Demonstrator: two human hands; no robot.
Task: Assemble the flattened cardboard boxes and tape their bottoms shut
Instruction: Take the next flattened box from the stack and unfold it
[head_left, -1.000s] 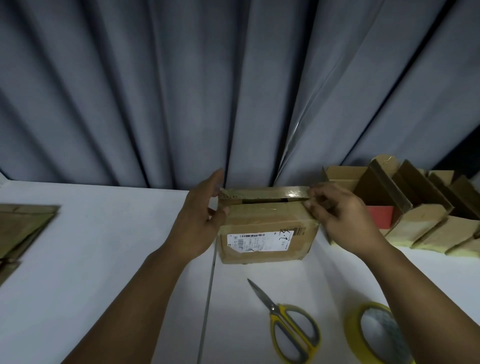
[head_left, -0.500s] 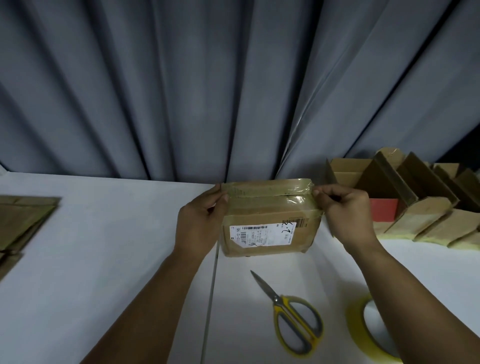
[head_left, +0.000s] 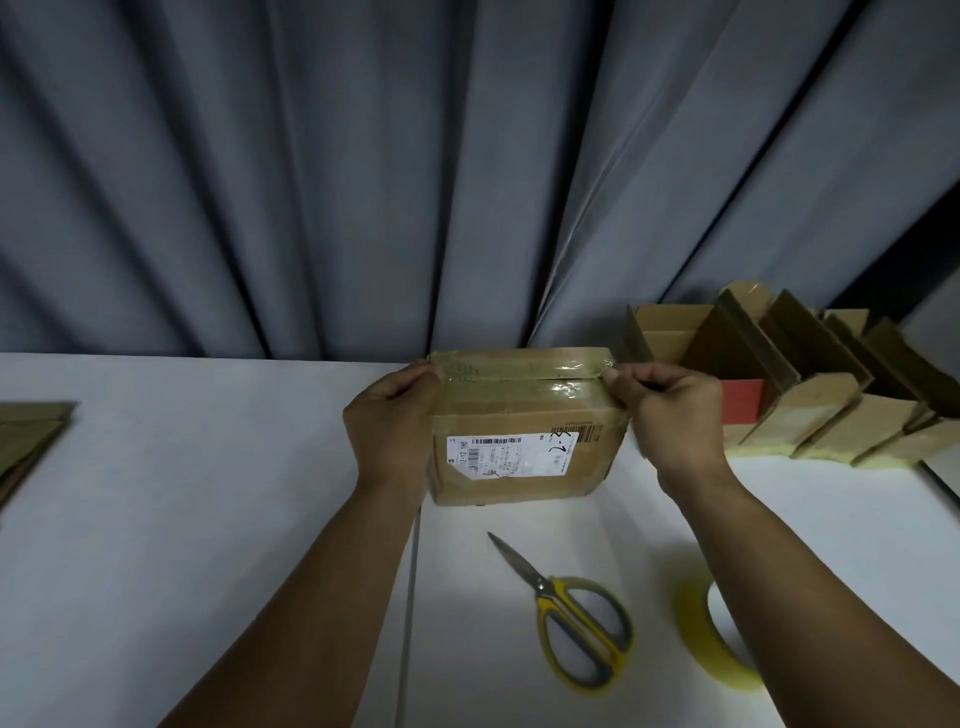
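A small brown cardboard box (head_left: 524, 441) with a white shipping label on its near side stands on the white table (head_left: 208, 519). Its top flaps are folded closed, with glossy old tape across them. My left hand (head_left: 392, 421) grips the box's left end, fingers curled over the top edge. My right hand (head_left: 670, 410) pinches the top right corner of the flaps. Yellow-handled scissors (head_left: 576, 618) lie in front of the box. A roll of yellow tape (head_left: 711, 644) lies at the near right, partly hidden by my right forearm.
Several assembled boxes (head_left: 789, 384) with raised flaps stand in a row at the right, one with a red side. Flattened cardboard (head_left: 26, 441) lies at the left edge. A grey curtain (head_left: 415, 182) hangs right behind the table. A seam (head_left: 410, 597) runs down the tabletop.
The gap between the top flaps has closed. My left hand has curled round the box's left end, and my right hand has moved to pinch the top right corner.
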